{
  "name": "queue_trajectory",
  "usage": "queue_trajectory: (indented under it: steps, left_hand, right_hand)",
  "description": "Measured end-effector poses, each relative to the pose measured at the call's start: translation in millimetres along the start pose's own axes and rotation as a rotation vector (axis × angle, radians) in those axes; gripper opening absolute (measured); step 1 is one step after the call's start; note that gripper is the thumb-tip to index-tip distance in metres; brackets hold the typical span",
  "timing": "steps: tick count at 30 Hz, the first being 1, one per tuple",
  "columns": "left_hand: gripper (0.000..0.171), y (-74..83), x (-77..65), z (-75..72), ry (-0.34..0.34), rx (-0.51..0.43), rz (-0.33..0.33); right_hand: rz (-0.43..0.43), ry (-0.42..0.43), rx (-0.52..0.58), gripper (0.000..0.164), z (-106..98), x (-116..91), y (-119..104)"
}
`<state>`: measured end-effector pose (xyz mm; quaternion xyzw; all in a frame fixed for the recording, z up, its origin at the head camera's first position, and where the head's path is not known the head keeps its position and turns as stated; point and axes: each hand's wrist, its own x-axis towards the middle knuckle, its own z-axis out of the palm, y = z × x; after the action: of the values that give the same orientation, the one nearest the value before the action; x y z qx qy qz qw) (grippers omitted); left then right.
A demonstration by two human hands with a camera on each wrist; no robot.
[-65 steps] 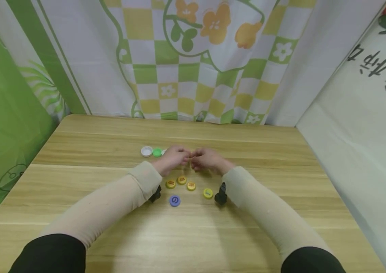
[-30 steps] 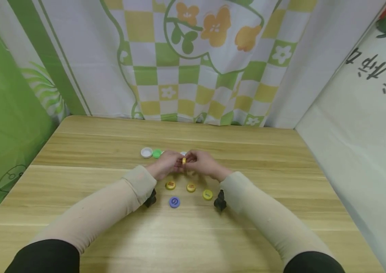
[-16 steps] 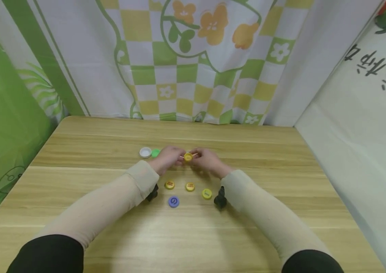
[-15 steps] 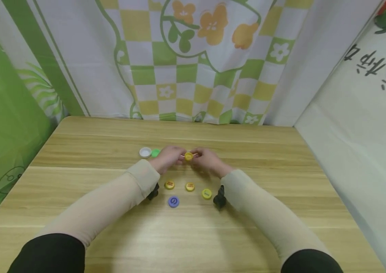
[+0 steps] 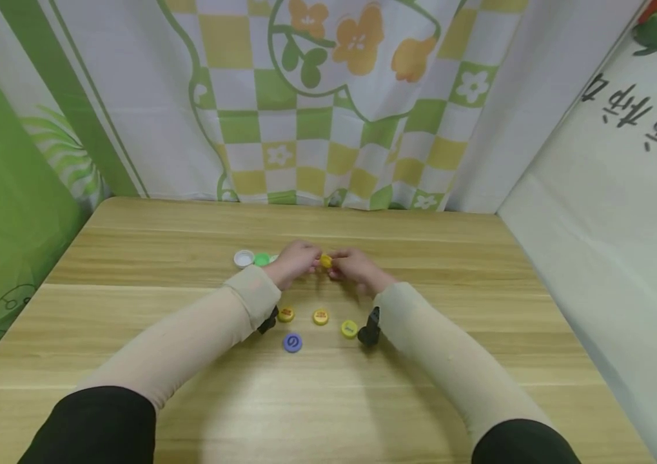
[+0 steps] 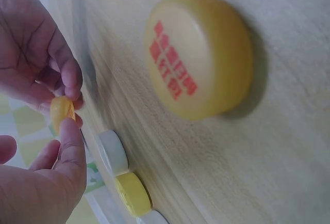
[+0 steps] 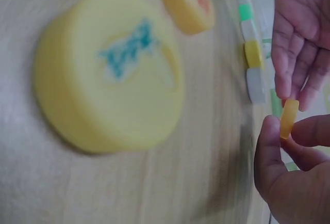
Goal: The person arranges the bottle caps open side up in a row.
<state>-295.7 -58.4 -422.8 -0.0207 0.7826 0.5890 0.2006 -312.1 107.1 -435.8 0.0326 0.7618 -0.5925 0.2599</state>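
Between finger and thumb, my right hand (image 5: pixel 357 265) pinches an orange-yellow bottle cap (image 5: pixel 325 261), seen edge-on in the right wrist view (image 7: pixel 289 119). My left hand (image 5: pixel 298 259) is at the cap's other side; its fingers look fairly straight and its thumb touches the cap in the left wrist view (image 6: pixel 62 111). Behind the left hand runs a row of caps, partly hidden: a white cap (image 5: pixel 244 259), a green cap (image 5: pixel 262 259), then white, yellow (image 7: pixel 253 54) and white (image 7: pixel 256 85) ones.
Nearer on the wooden table (image 5: pixel 421 386) lie two orange-yellow caps with red print (image 5: pixel 285 314) (image 5: pixel 320 317), a yellow cap (image 5: pixel 349 329) and a blue cap (image 5: pixel 293 342). A patterned curtain (image 5: pixel 328 129) hangs at the back edge.
One orange-yellow cap was lifted from the near group into the hands. Half a second ago its hollow side faced up between both hands; now it is turned and slightly further right.
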Motion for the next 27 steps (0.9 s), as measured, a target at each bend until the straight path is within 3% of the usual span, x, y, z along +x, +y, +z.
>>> queue_trajectory:
  steps: [4, 10, 15, 22, 27]
  left_hand:
    - [0.034, 0.5, 1.7, 0.4, -0.004, 0.030, 0.018]
    - [0.038, -0.8, 3.1, 3.3, 0.002, 0.079, 0.044]
    - [0.040, 0.3, 4.2, 6.4, -0.010, 0.103, 0.052]
    - [0.046, 8.5, 9.0, 5.0, -0.034, 0.185, 0.037]
    - [0.048, 9.9, 14.8, 2.5, -0.028, 0.168, 0.023]
  right_hand:
    - [-0.007, 0.059, -0.004, 0.034, 1.6, 2.7, 2.5]
    - [-0.075, 0.146, -0.201, 0.021, 3.9, 5.5, 3.2]
    - [-0.100, 0.191, -0.344, 0.019, 0.4, 9.7, 5.1]
    - [-0.086, 0.203, -0.303, 0.027, -3.4, 13.6, 4.7]
    - [-0.075, 0.177, -0.260, 0.030, -3.0, 12.7, 2.4]
